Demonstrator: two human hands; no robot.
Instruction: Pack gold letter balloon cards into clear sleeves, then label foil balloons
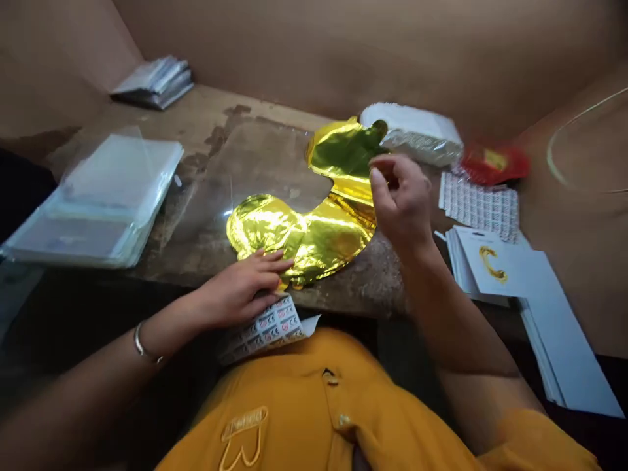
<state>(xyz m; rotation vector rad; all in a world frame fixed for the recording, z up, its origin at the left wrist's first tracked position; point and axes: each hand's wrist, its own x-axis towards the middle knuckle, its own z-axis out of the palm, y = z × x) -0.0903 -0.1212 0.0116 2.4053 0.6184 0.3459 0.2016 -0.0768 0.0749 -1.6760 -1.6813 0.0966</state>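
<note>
A shiny gold foil balloon [324, 239], flat and curved like a letter C, lies on the table before me. My left hand [252, 284] rests on its lower left part with fingers stretched out. Under the thumb and palm of that hand, a sheet of small printed stickers [277, 327] with CE marks hangs over the table's front edge. My right hand [402, 196] is closed in a pinch over the balloon's right side. Whatever sits between its fingertips, if anything, is too small to make out.
Clear plastic sleeves [98, 196] are stacked at left, with another bundle [157, 82] behind. On the right are a white wrapped pack [417, 127], a red packet [495, 163], more sticker sheets [481, 203] and white cards [500, 265] with a gold C. A wall closes the back.
</note>
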